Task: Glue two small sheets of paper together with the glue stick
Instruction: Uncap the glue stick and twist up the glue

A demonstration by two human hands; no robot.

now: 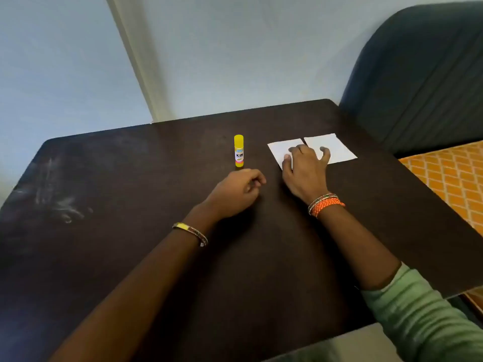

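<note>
A yellow glue stick (239,154) stands upright with its cap on, on the dark table (130,205). Two small white sheets lie flat side by side to its right: the left sheet (281,150) and the right sheet (337,148). My right hand (305,173) rests palm down with fingers spread, fingertips on both sheets, covering their near inner corners. Just in front of the glue stick my left hand (239,193) lies on the table, fingers loosely curled, holding nothing and not touching the stick.
A dark blue upholstered chair (423,74) stands past the table's far right corner. An orange patterned surface (449,178) lies to the right of the table. A pale wall runs behind. White smudges (60,205) mark the table's left side.
</note>
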